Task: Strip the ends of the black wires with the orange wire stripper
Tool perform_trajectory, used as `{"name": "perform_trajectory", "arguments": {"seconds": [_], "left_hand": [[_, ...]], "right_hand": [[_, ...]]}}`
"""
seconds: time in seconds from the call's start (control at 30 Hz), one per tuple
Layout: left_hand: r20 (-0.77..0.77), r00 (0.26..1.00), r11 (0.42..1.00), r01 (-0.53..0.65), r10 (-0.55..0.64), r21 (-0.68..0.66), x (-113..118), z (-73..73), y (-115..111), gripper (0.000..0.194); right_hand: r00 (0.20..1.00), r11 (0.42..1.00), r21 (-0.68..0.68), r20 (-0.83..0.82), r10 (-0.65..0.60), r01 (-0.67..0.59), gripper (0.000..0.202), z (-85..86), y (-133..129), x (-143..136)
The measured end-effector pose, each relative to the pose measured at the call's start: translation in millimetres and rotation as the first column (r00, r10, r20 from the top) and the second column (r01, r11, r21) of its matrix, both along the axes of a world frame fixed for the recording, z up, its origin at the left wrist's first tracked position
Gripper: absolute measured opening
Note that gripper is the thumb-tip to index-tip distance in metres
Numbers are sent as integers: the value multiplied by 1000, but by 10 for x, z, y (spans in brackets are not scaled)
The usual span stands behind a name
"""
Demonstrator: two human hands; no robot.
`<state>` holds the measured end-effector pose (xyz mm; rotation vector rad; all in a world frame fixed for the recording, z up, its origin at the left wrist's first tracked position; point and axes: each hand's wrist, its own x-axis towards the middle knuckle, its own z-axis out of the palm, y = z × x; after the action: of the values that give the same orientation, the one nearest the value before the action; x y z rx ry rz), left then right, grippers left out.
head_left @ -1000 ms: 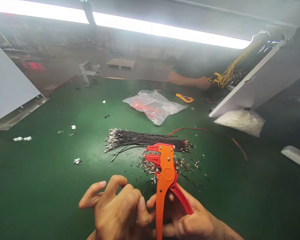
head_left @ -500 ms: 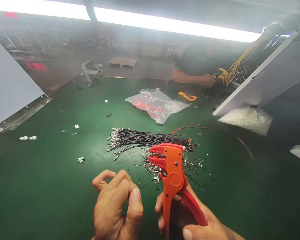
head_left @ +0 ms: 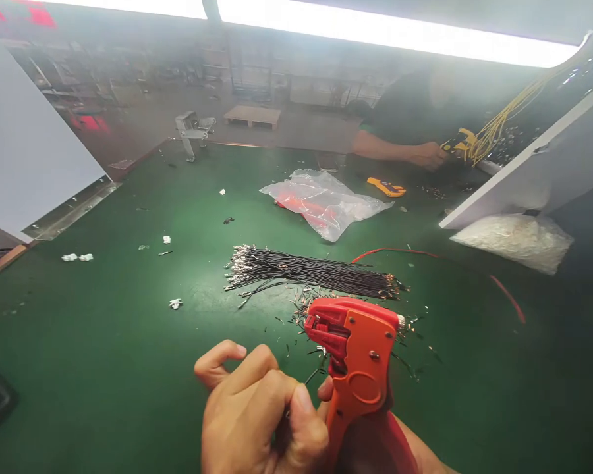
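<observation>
while the left hand, at the lower middle of the frame, pinches what looks like a thin dark wire between thumb and forefinger, the right hand, mostly hidden at the lower right, is wrapped around the handles of an orange and red wire stripper. the tool stands tilted just right of centre, nose pointing left, and a short length of the wire slants up below that nose (how far the jaws are parted, i cannot tell). to do this well, i would bring the wire in straight, with little of it past the pinch so it cannot bend away, fingertips clear of the jaws. an even squeeze should serve better than a snatch, since wire this thin probably nicks easily. the bundle of black wires lies across the middle of the frame, silvery ends leftward, with small scraps strewn below it; a tool lowered too far could drag through them.
</observation>
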<state>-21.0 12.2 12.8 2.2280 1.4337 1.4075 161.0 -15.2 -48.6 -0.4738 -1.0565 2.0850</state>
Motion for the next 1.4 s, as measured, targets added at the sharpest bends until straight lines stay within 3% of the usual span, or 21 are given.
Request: {"name": "perform_trajectory", "arguments": {"seconds": [0.13, 0.2, 0.37, 0.5, 0.63, 0.9, 1.1, 1.4], "left_hand": [[-141, 987, 995, 87, -81, 39, -29, 14, 6, 26], [-146, 987, 995, 73, -61, 73, -6, 7, 3, 27], [-118, 993, 995, 13, -2, 100, 60, -73, -16, 29], [-196, 980, 993, 62, -41, 99, 37, -129, -31, 28], [-189, 982, 991, 29, -4, 130, 47, -136, -32, 26], [-272, 962, 981, 24, 30, 193, 66, -130, -31, 24], [-268, 963, 981, 14, 39, 193, 69, -139, -50, 26], [-280, 959, 982, 23, 32, 189, 85, -179, -49, 24]], "right_hand": [[991, 990, -134, -129, 20, -38, 61, 120, 22, -20], [988, 985, -167, -155, 16, -42, 61, 120, 23, -32], [995, 993, -106, -84, 48, -57, 62, 93, 53, -55], [990, 992, -106, -130, 47, -61, 51, 208, 87, -97], [994, 989, -125, -88, 66, -77, 44, 324, 106, -103], [981, 998, -63, 194, 10, 2, 54, 156, 36, 42], [984, 987, -159, 169, 55, -27, 52, 126, -11, 69], [982, 989, -133, 173, 79, -56, 47, 117, 13, 74]]}}
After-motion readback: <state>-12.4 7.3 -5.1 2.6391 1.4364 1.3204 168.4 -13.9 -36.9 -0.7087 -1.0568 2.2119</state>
